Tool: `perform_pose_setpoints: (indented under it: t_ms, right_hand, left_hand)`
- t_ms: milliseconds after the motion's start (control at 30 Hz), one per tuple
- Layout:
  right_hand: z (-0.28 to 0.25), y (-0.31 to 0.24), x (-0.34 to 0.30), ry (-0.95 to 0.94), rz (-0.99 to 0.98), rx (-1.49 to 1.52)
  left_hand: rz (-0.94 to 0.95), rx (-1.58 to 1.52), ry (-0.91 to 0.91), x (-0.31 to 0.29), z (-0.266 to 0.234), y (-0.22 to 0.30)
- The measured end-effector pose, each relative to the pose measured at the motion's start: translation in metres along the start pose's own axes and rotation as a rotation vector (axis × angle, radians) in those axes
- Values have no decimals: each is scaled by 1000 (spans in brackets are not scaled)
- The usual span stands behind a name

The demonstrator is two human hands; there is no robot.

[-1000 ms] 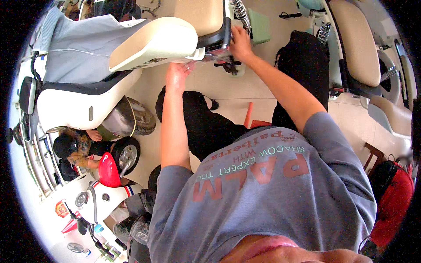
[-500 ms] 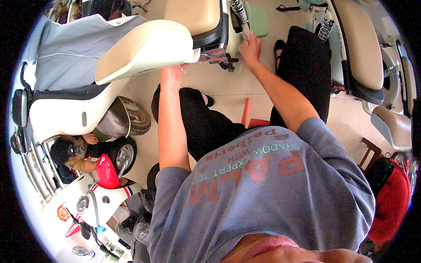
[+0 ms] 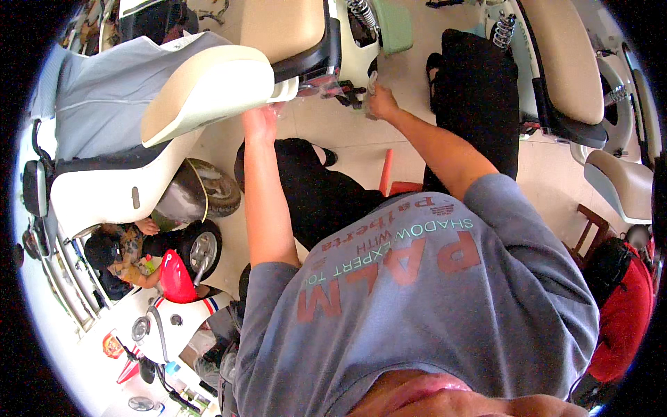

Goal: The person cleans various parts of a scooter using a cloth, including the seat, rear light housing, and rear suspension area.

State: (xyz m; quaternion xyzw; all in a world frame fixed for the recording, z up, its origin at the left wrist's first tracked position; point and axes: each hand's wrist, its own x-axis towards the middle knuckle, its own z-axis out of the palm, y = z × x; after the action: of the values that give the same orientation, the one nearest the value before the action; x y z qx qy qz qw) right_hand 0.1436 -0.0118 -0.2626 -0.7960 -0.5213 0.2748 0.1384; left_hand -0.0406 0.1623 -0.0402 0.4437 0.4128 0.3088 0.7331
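Note:
A beige-topped, cream-sided scooter backrest (image 3: pixel 208 87) juts out at the upper left, next to a beige scooter seat (image 3: pixel 281 35). My left hand (image 3: pixel 260 125) is at its lower edge; the fingers are hidden behind it. Crinkled clear plastic film (image 3: pixel 319 87) hangs beneath the seat's end. In my right hand (image 3: pixel 382 103) is a crumpled greyish cloth (image 3: pixel 372 85), pinched between the fingers. That hand is beside a black bracket (image 3: pixel 349 94) at the scooter's rear, below a coil spring (image 3: pixel 362 12) and a green panel (image 3: pixel 394 26).
Another scooter with a long beige seat (image 3: pixel 566 62) stands at the right. At the left, a person (image 3: pixel 125 254) crouches by a wheel (image 3: pixel 203 251) and a red fender (image 3: pixel 177 278). A red object (image 3: pixel 406 187) lies between my legs. Behind me is a red bag (image 3: pixel 625 306).
My right hand has come down and nearer with the cloth, from beside the spring to beside the black bracket. My left hand stays at the backrest. The whole view has shifted slightly.

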Motion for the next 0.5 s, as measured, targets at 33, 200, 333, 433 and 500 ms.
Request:
perform_pose_setpoints:
  t_ms: [33,200,333,433,500]
  right_hand:
    - [-14,-9,-11,-103,-73,-94]
    - [4,-5,-13,-166,98,-133]
    - [13,-35,-12,759,324,571]
    - [15,-51,-42,10,-131,-171]
    - [19,-55,-50,-367,-347,-422]
  left_hand:
    - [23,-1,24,-1,0,-2]
    - [34,10,-11,-1,10,1]
    - [43,40,-56,-4,6,0]
    - [37,29,-52,-6,2,1]
    - [28,28,-31,-11,0,3]
